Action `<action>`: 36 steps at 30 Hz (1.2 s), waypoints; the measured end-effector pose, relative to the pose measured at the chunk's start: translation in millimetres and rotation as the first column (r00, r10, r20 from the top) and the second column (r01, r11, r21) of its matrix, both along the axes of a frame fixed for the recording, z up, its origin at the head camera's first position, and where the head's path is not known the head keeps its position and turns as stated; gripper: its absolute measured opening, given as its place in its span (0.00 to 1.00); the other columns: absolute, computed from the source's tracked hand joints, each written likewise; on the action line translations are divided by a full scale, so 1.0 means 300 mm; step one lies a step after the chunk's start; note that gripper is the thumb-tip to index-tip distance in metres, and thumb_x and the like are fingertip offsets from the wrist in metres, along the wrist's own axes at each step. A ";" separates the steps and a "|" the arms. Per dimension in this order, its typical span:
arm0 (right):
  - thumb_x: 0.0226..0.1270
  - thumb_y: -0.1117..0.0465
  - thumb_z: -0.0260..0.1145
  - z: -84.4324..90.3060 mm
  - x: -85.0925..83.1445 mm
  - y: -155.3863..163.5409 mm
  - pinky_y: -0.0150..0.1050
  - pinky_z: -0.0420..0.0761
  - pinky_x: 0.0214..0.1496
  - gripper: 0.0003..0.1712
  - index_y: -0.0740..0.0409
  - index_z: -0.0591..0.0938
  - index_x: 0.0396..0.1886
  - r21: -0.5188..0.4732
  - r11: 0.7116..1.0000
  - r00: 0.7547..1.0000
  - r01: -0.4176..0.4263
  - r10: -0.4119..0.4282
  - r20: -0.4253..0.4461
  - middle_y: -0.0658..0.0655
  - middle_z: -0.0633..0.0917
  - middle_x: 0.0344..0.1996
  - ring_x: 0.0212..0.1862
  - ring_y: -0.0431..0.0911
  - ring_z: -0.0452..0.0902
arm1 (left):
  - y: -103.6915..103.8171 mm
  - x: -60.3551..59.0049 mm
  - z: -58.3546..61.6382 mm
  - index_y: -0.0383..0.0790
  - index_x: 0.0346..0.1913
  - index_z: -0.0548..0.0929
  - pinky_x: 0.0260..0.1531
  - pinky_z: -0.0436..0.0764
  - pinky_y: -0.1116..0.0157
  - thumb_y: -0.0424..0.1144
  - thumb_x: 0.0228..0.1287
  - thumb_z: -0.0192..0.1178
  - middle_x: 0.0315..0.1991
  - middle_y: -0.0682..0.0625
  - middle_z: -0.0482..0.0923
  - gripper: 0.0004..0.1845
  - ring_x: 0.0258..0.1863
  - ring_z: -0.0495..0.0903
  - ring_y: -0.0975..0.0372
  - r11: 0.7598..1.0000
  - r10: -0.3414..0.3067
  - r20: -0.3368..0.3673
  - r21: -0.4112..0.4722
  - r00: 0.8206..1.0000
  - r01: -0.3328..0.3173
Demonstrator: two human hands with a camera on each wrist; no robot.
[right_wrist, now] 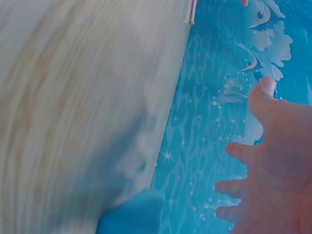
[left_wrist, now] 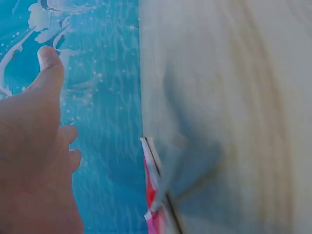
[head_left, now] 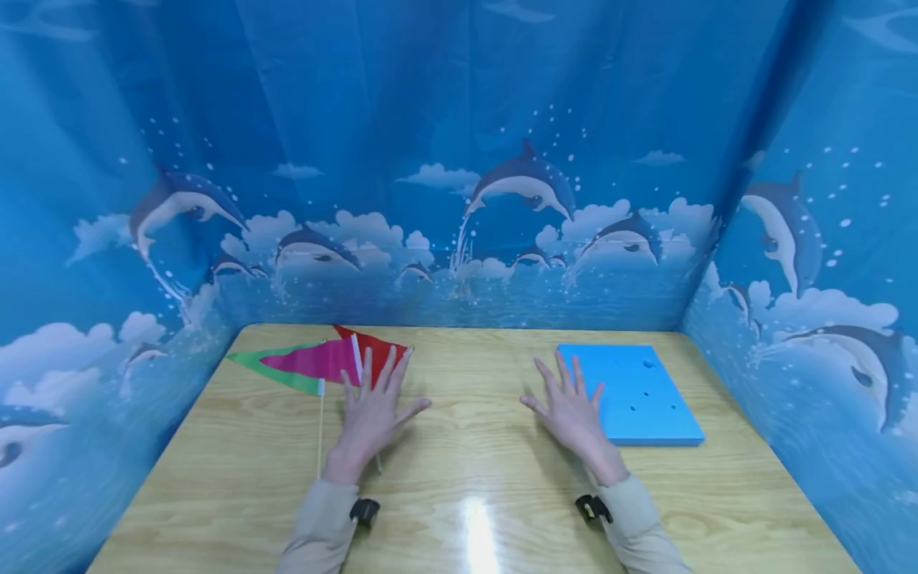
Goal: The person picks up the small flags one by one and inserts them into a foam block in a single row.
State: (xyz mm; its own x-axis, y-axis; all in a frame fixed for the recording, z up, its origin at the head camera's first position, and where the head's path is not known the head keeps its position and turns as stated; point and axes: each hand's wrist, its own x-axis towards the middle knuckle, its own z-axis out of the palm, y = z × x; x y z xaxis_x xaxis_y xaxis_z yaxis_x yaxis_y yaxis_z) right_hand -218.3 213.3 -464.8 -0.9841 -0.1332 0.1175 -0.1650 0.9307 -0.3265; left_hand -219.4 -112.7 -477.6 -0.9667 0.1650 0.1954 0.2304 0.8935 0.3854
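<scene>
My left hand (head_left: 371,418) is spread open over the sticks of pennant flags at the left of the table. A green flag (head_left: 301,383) and a magenta flag (head_left: 308,363) overlap, their tips to the left. Behind my fingers a red flag (head_left: 377,352) is partly hidden. Thin pale sticks run from the flags toward the front. My right hand (head_left: 572,418), fingers also spread, is at the left edge of a flat blue board (head_left: 656,426) with several small holes. In the right wrist view a corner of the board (right_wrist: 134,217) appears below the hand.
The wooden table (head_left: 466,446) has a blue curtain (head_left: 430,80) with dolphins along its back and sides. Each sleeve has a small black device (head_left: 365,512) at the wrist.
</scene>
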 end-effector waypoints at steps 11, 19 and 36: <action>0.72 0.51 0.67 0.069 0.004 0.209 0.74 0.60 0.69 0.34 0.58 0.71 0.73 0.014 0.997 0.965 -0.070 0.071 -0.252 0.69 0.70 0.71 0.73 0.71 0.58 | 0.159 -0.039 0.126 0.44 0.76 0.66 0.73 0.41 0.31 0.55 0.70 0.63 0.77 0.43 0.62 0.37 0.79 0.49 0.43 0.997 -0.083 -0.063 0.000 0.995 0.083; 0.73 0.55 0.66 0.105 0.031 0.453 0.71 0.63 0.69 0.30 0.63 0.74 0.69 -0.019 0.999 0.967 -0.032 0.026 -0.255 0.72 0.72 0.68 0.70 0.72 0.61 | 0.352 -0.072 0.189 0.44 0.70 0.74 0.74 0.57 0.38 0.48 0.75 0.60 0.71 0.46 0.72 0.26 0.76 0.61 0.49 0.979 -0.190 -0.192 0.032 0.963 0.199; 0.69 0.47 0.69 -0.004 0.040 0.744 0.75 0.58 0.68 0.42 0.67 0.68 0.73 0.072 0.993 0.995 -0.099 0.099 -0.004 0.75 0.64 0.72 0.72 0.75 0.54 | 0.742 -0.071 0.048 0.46 0.79 0.61 0.75 0.56 0.39 0.58 0.78 0.50 0.79 0.47 0.58 0.35 0.79 0.53 0.49 0.892 -0.453 0.098 0.062 0.886 0.449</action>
